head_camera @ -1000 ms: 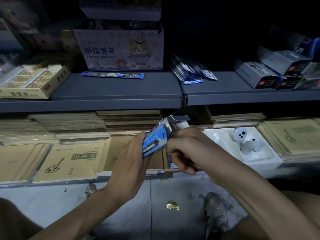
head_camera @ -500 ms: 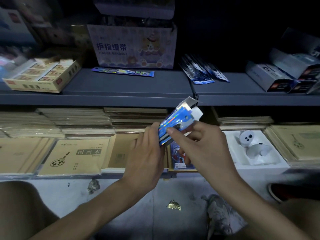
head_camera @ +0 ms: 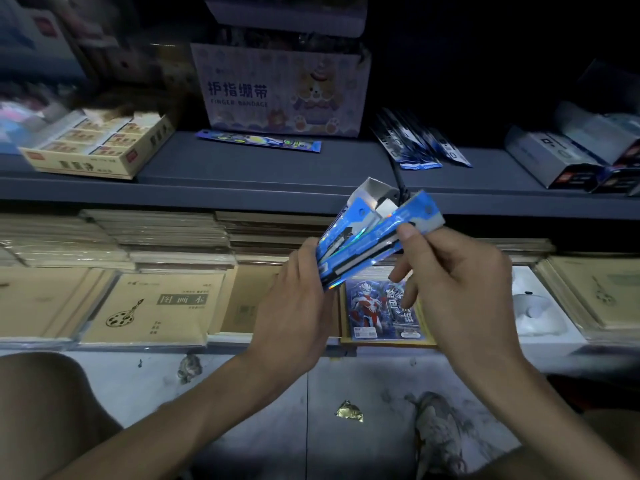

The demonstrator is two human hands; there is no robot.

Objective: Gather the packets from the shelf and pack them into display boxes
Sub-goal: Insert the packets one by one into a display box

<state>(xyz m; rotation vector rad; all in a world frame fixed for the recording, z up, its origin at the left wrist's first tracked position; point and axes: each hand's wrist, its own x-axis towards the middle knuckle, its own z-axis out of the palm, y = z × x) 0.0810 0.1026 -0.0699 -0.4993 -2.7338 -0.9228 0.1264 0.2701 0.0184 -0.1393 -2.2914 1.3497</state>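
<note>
My left hand grips a narrow blue display box with its top flap open, tilted up to the right. My right hand pinches blue packets between thumb and fingers, right beside the box; whether their lower end is inside it I cannot tell. A pile of dark blue packets lies on the grey upper shelf. One long blue packet lies flat in front of a finger-bandage carton.
A yellow box of small packs sits at the shelf's left, grey boxes at its right. Below are stacked brown drawing books, a hero card pack and a white tray. A foil scrap lies on the floor.
Both hands rose with the box toward the upper shelf edge. The right hand moved from the box's end to pinching the packets, which now fan out to the right of the box.
</note>
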